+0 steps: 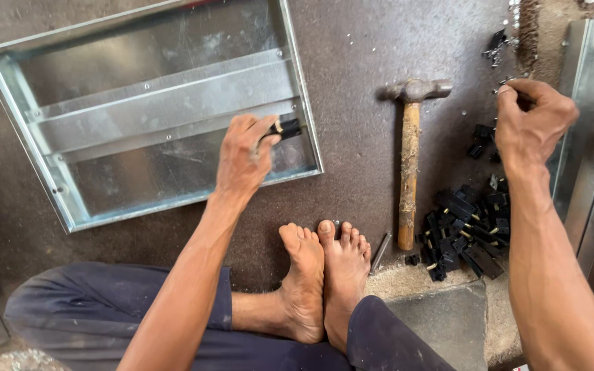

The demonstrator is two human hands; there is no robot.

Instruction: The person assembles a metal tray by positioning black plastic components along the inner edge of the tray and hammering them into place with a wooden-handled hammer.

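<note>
Nearest: my 2 bare feet (324, 275), soles together, legs crossed on the dark floor (359, 82). Beside them, a short metal pin (381, 251). Right of that: a heap of black clips (467, 237), large and seemingly little used. Middle: a hammer (410, 148), wooden handle toward me, lying untouched between my arms. My left hand (245, 161), arm stretched forward, fingers pressed together pinching 1 black clip (287, 128), held at the right end of the rail (166, 103) inside the steel tray (56, 199), over its right rim. I judge this clip not yet seated; no other clip shows on the rail, so most fitting remains. My right hand (531, 113), arm out to the side, fingertips closed among loose clips (481, 137); what they pinch I cannot tell. Farthest: scattered small parts (498, 45).
</note>
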